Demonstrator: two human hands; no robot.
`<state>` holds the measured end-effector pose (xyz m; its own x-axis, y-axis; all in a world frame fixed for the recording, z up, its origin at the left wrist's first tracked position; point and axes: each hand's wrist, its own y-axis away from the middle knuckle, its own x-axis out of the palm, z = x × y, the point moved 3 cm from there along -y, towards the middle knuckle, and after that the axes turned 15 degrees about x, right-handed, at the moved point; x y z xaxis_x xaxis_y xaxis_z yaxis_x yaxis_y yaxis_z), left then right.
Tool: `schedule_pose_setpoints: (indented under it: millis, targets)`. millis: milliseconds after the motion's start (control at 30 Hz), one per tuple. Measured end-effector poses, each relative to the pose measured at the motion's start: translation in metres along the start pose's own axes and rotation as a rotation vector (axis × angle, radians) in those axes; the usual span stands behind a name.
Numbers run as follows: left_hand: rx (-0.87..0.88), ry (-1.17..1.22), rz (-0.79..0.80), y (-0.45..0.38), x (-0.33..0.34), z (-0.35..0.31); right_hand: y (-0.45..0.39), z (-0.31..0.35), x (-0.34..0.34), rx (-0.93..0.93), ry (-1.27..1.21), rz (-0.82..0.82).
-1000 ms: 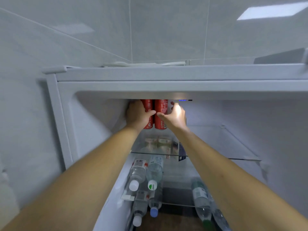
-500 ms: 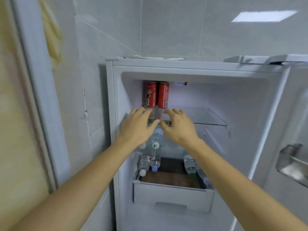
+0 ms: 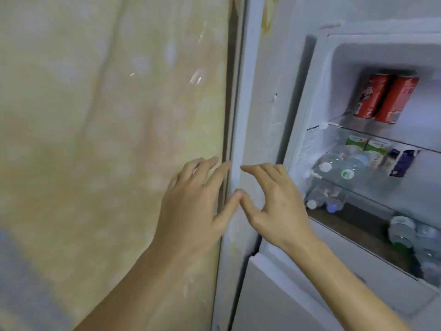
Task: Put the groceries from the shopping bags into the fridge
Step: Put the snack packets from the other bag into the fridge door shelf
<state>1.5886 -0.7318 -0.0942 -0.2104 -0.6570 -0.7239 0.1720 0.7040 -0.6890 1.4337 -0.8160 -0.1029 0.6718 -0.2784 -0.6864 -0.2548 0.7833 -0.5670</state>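
Both grips were slack & empty, left hand [image 3: 191, 201] & right hand [image 3: 276, 206] outside the fridge [image 3: 307, 111], red cans [image 3: 384, 99] upright on top shelf; next, prob. fetch bag items w/o bumping them.

The fridge [image 3: 319, 96] stands open at the right, its mouth unblocked. On the top shelf [image 3: 358, 126], two red cans [image 3: 384, 99] fill the left corner, upright and touching; the room to their right is open. Below, cartons [image 3: 367, 146] and lying water bottles [image 3: 338, 168] crowd the middle shelf. More bottles [image 3: 405, 232] lie at the drawer's [image 3: 298, 266] right end, with bare floor between them and the left. Both hands, left hand [image 3: 193, 206] and right hand [image 3: 276, 206], hang outside, before a white frame [image 3: 241, 91] and a pale curtain [image 3: 107, 115].
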Motion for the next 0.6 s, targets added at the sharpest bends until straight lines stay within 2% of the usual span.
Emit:
schedule_pose_setpoints:
  millis: [133,267,467,600]
  targets:
    - [-0.205,-0.224,0.127,0.103,-0.045,0.021,0.040,0.056,0.049,-0.162,-0.131,0.153]
    - [-0.433,-0.394,0.237,0.219,-0.125,0.017,0.110,0.147,0.082,-0.323,-0.301,0.312]
    - [-0.750,-0.620,0.153,0.383,-0.267,-0.033,0.247,0.301,0.100,-0.635,-0.523,0.556]
    - [-1.009,-0.725,0.152,0.502,-0.340,-0.068,0.349,0.386,0.107,-0.816,-0.621,0.680]
